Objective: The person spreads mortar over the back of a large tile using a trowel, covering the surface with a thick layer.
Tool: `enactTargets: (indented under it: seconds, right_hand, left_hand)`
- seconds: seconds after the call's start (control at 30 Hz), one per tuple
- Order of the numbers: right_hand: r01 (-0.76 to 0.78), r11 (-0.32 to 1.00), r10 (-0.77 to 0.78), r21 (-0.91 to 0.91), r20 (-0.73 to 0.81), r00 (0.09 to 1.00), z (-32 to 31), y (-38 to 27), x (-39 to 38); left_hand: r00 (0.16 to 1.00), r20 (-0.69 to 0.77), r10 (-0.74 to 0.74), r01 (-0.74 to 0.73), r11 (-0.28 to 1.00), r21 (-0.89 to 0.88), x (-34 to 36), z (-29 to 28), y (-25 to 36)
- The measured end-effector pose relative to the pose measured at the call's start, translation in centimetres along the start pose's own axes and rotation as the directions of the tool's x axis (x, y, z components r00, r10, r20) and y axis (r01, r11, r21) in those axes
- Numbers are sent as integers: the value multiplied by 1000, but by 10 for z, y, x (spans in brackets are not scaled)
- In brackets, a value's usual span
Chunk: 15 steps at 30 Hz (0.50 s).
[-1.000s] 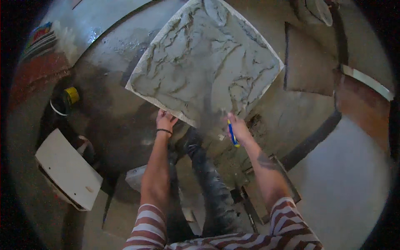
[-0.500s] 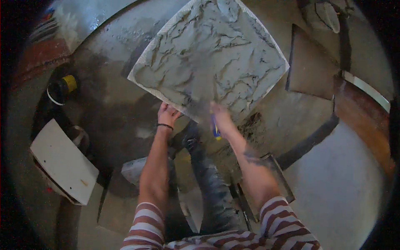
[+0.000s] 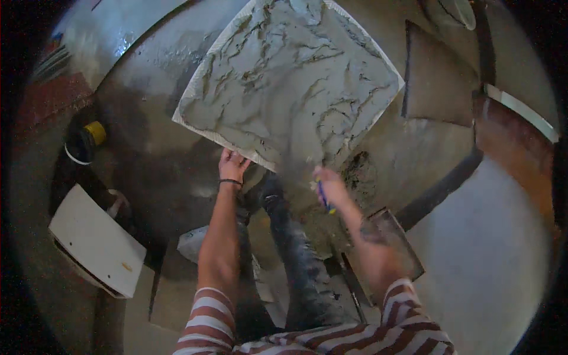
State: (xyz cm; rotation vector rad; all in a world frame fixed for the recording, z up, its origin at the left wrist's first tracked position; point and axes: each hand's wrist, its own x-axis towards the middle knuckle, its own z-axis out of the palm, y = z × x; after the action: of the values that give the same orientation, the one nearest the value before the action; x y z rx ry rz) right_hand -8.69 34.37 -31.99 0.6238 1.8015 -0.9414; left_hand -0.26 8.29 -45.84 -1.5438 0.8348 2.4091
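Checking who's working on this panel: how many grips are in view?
2: the left grip at the lower-left edge of the coated panel, the right grip around a blue-and-yellow handle. No others show.

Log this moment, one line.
left hand: at edge of white square tile; right hand: gripping blue-and-yellow tool handle; ridged grey paste: across tile

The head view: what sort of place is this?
Probably a room under construction or renovation. What suggests it: a square tile thickly spread with wet-looking grey mortar, a blue-and-yellow-handled tool in the right hand, and the stained floor around.
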Motion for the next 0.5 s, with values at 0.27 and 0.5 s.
enactTargets:
  seconds: [0.27,0.5]
  right_hand:
    - [71,738,-168,-671,-80,983,-69,-6,-82]
    - [121,608,-628,-785,-382,679,-179,-127,69]
  left_hand:
    - [998,60,6,-3,999,-46,12,-53,10]
    - [947,-23,321,-319,946,55,9,9,-21]
